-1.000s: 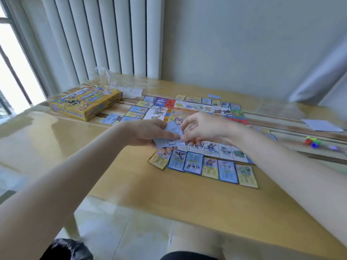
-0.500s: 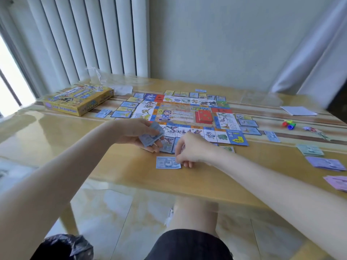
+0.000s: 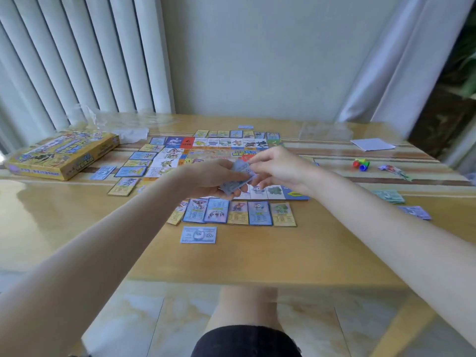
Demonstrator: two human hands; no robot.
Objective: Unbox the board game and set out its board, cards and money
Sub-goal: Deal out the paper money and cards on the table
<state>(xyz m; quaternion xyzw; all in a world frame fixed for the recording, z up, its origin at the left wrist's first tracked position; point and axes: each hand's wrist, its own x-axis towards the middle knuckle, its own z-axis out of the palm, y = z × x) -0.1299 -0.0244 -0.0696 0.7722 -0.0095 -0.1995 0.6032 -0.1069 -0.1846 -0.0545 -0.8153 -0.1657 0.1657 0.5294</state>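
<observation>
While hands grip, banknote (image 3: 198, 235) lies crosswise (flat).

Board game spread across a wooden table

The colourful board (image 3: 221, 153) lies flat, cards (image 3: 238, 213) in a row along its near edge, a blue 500 note (image 3: 198, 235) before them, the yellow box (image 3: 61, 154) far left.

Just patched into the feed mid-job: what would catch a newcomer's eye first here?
Both hands meet above the board at mid-table: the left hand grips a stack of blue notes while the right hand pinches its top. A single 500 note lies alone nearest the person, and the yellow game box sits far left.
</observation>
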